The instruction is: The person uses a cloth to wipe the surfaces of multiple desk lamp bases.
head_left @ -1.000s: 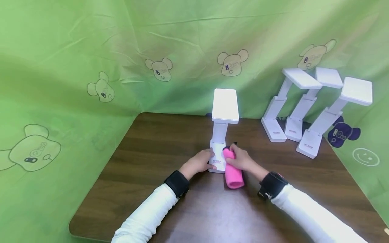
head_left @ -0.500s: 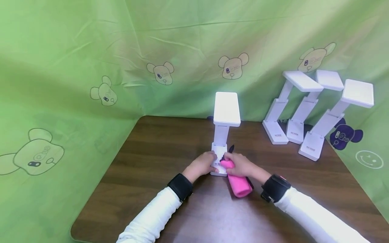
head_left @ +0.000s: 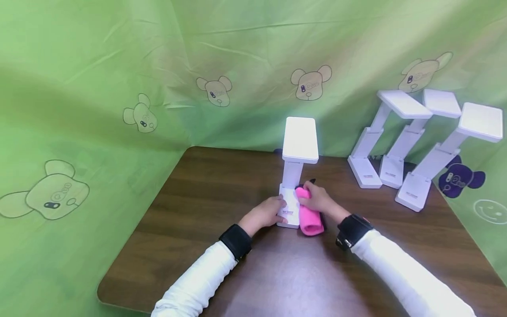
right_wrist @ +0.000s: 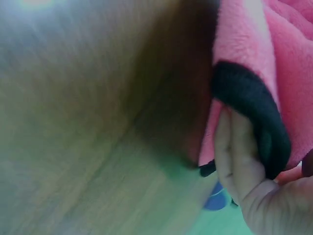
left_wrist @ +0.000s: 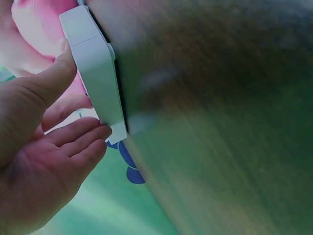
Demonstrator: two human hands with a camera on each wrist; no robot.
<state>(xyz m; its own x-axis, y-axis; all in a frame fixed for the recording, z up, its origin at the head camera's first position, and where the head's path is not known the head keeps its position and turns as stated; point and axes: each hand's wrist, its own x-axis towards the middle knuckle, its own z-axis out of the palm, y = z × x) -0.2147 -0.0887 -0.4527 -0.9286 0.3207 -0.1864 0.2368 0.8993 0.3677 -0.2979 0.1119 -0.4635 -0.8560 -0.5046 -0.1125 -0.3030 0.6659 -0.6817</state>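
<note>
A white desk lamp stands unfolded at the middle of the table, its flat head raised above its base. My left hand holds the left side of that base; in the left wrist view the thumb lies on one face of the base and the fingertips touch its edge. In my right hand is a pink plush cloth with dark trim, folded into a roll and lying against the base's right side. The right wrist view has the fingers tucked under the cloth's dark border.
Several more white lamps stand at the back right, among them a left one and a front one. The brown wooden table meets a green curtain printed with bear faces at its back and sides.
The right hand drew the pink cloth toward the front and right, then moved it back along the base's side. The left hand stays on the base. The head view has shifted slightly.
</note>
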